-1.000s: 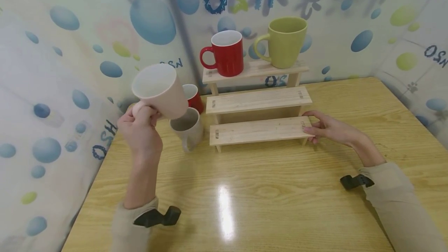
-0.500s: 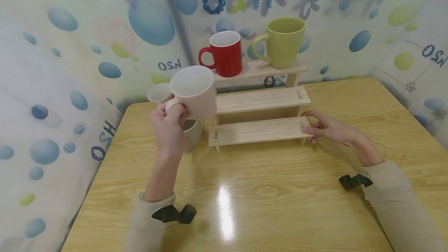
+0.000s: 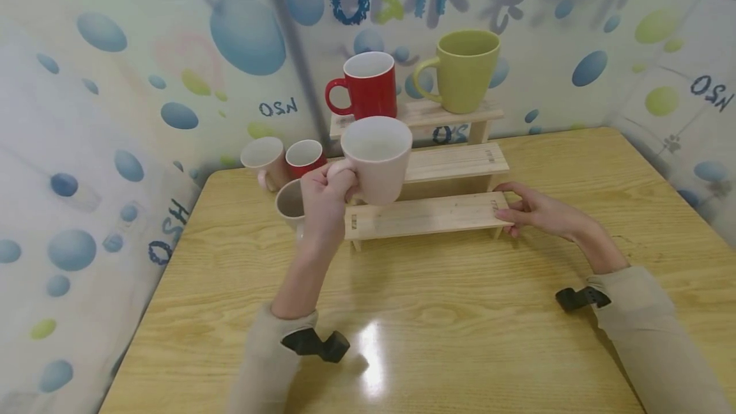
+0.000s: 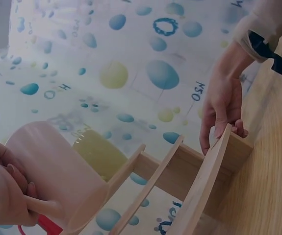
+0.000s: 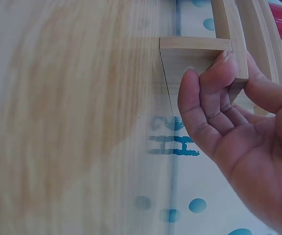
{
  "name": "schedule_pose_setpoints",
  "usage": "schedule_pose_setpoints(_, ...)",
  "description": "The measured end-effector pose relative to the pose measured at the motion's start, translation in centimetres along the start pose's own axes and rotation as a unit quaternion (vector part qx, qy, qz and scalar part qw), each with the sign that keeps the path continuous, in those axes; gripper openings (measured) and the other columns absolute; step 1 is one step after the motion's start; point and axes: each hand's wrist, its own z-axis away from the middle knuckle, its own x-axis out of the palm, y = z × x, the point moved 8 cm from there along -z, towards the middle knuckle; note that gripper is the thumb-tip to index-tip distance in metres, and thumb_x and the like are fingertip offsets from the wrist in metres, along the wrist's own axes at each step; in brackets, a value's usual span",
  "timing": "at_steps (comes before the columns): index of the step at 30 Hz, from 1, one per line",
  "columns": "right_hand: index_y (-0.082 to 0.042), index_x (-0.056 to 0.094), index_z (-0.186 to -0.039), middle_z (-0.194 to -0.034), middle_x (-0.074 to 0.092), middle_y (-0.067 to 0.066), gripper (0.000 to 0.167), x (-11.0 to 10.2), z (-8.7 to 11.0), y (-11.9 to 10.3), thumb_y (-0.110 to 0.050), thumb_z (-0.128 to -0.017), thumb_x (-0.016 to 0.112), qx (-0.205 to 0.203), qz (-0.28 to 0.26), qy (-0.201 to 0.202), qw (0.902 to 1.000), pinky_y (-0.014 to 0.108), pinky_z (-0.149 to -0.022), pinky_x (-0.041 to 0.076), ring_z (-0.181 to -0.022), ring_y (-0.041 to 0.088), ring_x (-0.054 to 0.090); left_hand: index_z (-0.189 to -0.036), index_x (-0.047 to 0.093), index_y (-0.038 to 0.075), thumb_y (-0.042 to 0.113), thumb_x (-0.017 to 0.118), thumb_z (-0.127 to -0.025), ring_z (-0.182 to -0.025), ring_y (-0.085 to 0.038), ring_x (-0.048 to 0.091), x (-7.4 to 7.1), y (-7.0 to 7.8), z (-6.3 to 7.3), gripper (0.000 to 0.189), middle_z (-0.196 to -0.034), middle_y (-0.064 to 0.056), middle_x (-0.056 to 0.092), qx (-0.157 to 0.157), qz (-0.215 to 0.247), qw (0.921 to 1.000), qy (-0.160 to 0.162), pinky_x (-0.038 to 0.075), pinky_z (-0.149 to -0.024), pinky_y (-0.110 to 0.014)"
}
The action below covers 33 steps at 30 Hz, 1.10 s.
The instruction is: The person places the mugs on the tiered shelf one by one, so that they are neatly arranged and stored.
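Note:
My left hand (image 3: 324, 206) grips a pale pink mug (image 3: 382, 174) by its handle, in the air before the left part of a three-step wooden rack (image 3: 425, 216). In the left wrist view the fingers curl through the mug's handle. At the rack's right end, my right hand (image 3: 537, 209) pinches the lowest shelf, thumb on top and fingers beneath; the right wrist view shows those fingers curled around the shelf end (image 5: 239, 63). On the top shelf a red mug (image 3: 372, 82) stands at the left and a yellow-green mug (image 3: 468, 75) at the right.
Left of the rack, a pale mug (image 3: 266, 158), a red mug with a white inside (image 3: 307, 158) and a greyish mug (image 3: 289, 206) stand on the wooden table (image 3: 460, 324). The greyish mug is partly behind my left hand. A patterned wall covering (image 3: 247, 37) rises behind.
My left hand has carried the pale pink mug rightward, from above the mugs at left to in front of the rack. My right hand stays on the lowest shelf.

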Motion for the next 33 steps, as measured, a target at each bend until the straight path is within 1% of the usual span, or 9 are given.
schedule_pose_setpoints(5,0.004,0.022,-0.149,-0.102,0.065,0.024,0.055,0.0,0.0,0.1,-0.012,-0.106,0.051,-0.002,0.000,0.001,1.0000,0.033,-0.078,0.054,-0.077,0.027,0.065,-0.058,0.046,0.010,-0.003,0.051,-0.079,-0.056,-0.015,0.036,1.8,-1.0,0.0,0.025,-0.056,0.000,0.036,-0.010,-0.009,0.9995,-0.030,0.029,-0.051,-0.028)
schedule_pose_setpoints(9,0.004,0.022,-0.149,-0.106,0.064,0.024,0.055,0.0,0.0,0.2,-0.012,-0.106,0.052,-0.003,-0.001,0.001,1.0000,0.033,-0.077,0.054,-0.077,0.027,0.065,-0.058,0.045,0.009,0.000,0.052,-0.080,-0.055,-0.015,0.036,2.9,-2.0,-0.2,0.024,-0.056,-0.001,0.036,-0.018,-0.015,0.9985,-0.050,0.030,-0.051,-0.029)
schedule_pose_setpoints(14,0.005,0.022,-0.149,-0.106,0.064,0.024,0.054,0.0,-0.1,0.1,-0.012,-0.106,0.051,-0.005,-0.004,0.000,1.0000,0.032,-0.078,0.054,-0.076,0.027,0.065,-0.057,0.043,0.011,-0.001,0.052,-0.077,-0.052,-0.011,0.034,4.1,-3.2,-0.5,0.026,-0.053,0.002,0.035,-0.032,0.003,0.9976,-0.061,0.028,-0.050,-0.028)
schedule_pose_setpoints(16,0.005,0.022,-0.148,-0.106,0.064,0.024,0.054,0.0,-0.1,0.1,-0.012,-0.106,0.051,-0.005,-0.003,0.001,1.0000,0.032,-0.078,0.054,-0.076,0.027,0.065,-0.057,0.043,0.011,-0.002,0.052,-0.078,-0.052,-0.011,0.035,4.6,-3.6,-0.6,0.026,-0.054,0.002,0.035,-0.036,0.012,0.9969,-0.069,0.030,-0.050,-0.028)
schedule_pose_setpoints(21,0.005,0.023,-0.148,-0.101,0.065,0.024,0.053,0.1,-0.1,0.1,-0.012,-0.106,0.052,-0.004,0.001,0.002,1.0000,0.031,-0.078,0.054,-0.076,0.026,0.066,-0.058,0.043,0.010,-0.004,0.051,-0.080,-0.054,-0.012,0.037,5.6,-4.2,-0.8,0.027,-0.055,0.001,0.036,-0.052,0.023,0.9943,-0.090,0.035,-0.052,-0.026)
schedule_pose_setpoints(25,0.005,0.024,-0.146,-0.098,0.064,0.022,0.052,0.1,-0.2,0.2,-0.012,-0.106,0.052,-0.006,0.002,0.001,1.0000,0.032,-0.076,0.055,-0.076,0.026,0.066,-0.057,0.042,0.009,-0.004,0.051,-0.081,-0.053,-0.013,0.034,6.4,-4.4,-1.1,0.029,-0.054,0.000,0.034,-0.057,0.015,0.9926,-0.106,0.029,-0.051,-0.027)
schedule_pose_setpoints(27,0.004,0.025,-0.146,-0.096,0.064,0.021,0.051,0.2,-0.2,0.2,-0.013,-0.106,0.052,-0.007,0.002,0.001,1.0000,0.032,-0.076,0.055,-0.076,0.026,0.066,-0.058,0.041,0.009,-0.003,0.052,-0.082,-0.054,-0.013,0.033,6.8,-4.6,-1.4,0.029,-0.055,0.000,0.034,-0.062,0.010,0.9916,-0.113,0.029,-0.052,-0.027)
schedule_pose_setpoints(31,0.004,0.025,-0.145,-0.093,0.064,0.019,0.050,0.1,-0.3,0.3,-0.013,-0.106,0.052,-0.008,0.004,0.002,1.0000,0.032,-0.076,0.055,-0.075,0.026,0.066,-0.060,0.043,0.008,-0.001,0.053,-0.085,-0.056,-0.013,0.037,7.5,-5.1,-1.9,0.028,-0.056,0.000,0.036,-0.077,0.000,0.9896,-0.122,0.034,-0.056,-0.026)
schedule_pose_setpoints(33,0.004,0.026,-0.145,-0.091,0.064,0.018,0.050,0.1,-0.3,0.3,-0.013,-0.106,0.052,-0.006,0.006,0.003,1.0000,0.031,-0.077,0.054,-0.075,0.026,0.066,-0.061,0.044,0.008,-0.002,0.053,-0.085,-0.057,-0.013,0.038,7.9,-5.4,-2.2,0.028,-0.056,0.000,0.037,-0.077,-0.003,0.9887,-0.128,0.036,-0.058,-0.027)
